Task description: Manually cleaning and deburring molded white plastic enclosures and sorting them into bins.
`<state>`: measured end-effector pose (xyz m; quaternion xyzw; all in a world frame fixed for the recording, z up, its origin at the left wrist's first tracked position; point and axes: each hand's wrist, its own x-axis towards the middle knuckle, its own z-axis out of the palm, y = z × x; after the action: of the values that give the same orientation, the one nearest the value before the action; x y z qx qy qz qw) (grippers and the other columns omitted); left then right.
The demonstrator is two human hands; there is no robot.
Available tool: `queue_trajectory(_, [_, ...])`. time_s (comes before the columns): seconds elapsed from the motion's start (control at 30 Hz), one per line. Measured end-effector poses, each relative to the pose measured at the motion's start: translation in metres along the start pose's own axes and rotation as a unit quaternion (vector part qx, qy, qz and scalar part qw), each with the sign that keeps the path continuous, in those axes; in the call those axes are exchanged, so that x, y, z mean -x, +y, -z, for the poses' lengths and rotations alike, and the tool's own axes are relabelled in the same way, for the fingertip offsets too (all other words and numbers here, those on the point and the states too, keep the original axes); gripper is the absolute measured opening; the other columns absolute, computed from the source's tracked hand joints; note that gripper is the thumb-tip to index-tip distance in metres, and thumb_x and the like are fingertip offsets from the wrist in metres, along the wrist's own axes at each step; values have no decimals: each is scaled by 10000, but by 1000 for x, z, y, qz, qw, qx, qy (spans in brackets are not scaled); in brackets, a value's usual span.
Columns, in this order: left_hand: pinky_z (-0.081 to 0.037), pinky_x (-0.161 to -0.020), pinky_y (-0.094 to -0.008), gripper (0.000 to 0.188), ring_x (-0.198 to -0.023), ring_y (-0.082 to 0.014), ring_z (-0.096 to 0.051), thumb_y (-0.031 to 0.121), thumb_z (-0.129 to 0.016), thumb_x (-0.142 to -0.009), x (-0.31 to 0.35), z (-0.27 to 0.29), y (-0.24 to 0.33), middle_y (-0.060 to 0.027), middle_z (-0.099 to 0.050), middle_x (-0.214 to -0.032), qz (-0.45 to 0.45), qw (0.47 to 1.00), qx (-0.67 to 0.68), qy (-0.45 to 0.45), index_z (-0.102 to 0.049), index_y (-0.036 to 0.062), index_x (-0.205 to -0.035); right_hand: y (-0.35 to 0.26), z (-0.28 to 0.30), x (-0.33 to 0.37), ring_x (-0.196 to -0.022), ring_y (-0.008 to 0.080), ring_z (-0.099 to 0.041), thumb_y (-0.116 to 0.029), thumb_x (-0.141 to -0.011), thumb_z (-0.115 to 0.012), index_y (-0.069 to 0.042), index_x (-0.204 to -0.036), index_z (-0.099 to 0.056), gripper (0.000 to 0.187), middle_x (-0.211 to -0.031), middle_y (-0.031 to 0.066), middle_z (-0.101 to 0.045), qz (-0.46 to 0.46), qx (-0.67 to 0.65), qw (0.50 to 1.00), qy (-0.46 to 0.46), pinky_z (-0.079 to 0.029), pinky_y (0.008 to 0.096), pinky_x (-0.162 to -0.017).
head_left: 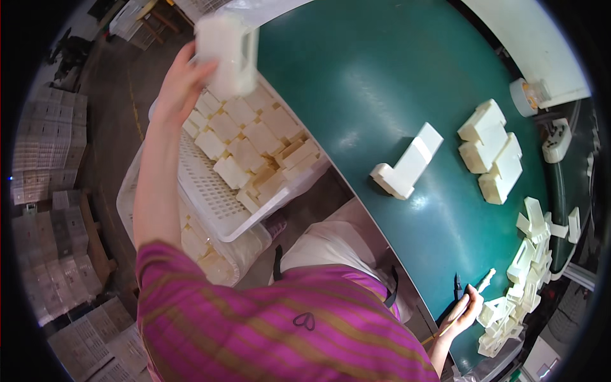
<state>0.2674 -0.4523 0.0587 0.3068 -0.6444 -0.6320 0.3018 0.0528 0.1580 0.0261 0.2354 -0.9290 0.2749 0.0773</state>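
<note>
My left hand (186, 83) is raised at the upper left, its fingers closed on a white plastic housing (223, 54) with a slot along one side. Motion blurs that piece. Below it sits a white perforated basket (207, 191) holding rows of cream plastic housings (245, 153). My right hand (461, 315) rests over the table's near right edge, fingers pinched round a thin stick-like tool (487, 280) with a pale end; its exact kind is unclear. Beside it lies a small dark object (458, 286). A pile of small cream plastic parts (519, 299) lies just right of that hand.
On the green table (331, 70) lie an L-shaped cream piece (410, 162) and a cluster of housings (490, 153). Tape (523, 97) and a power strip (557, 140) are at the far right. Stacked cartons (54, 146) line the left; another container (219, 261) sits below the basket.
</note>
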Motion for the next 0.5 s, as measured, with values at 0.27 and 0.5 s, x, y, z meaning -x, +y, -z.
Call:
queue_trajectory(0.27, [-457,-847,-298,637,-950,-171,-594,-74,-650,-719,164,16,-197,-104,-642,-1020,322,938,-60,-112,-381,78,-1276,7,0,6,-978,198,-522,-53,-955,-439,30,-1093,-551,196,-1023,111,-549,-1,3,1000,-26,-391,325,-923])
queue_trajectory(0.5, [-452,-875,-329,658,-1016,-212,-591,-72,-658,-690,166,12,-263,-130,-636,-1055,339,912,-159,-168,-409,77,-1281,4,-1,8,-982,194,-520,-66,-962,-434,31,-1098,-548,203,-1024,111,-549,-6,2,1000,-24,-386,322,-923])
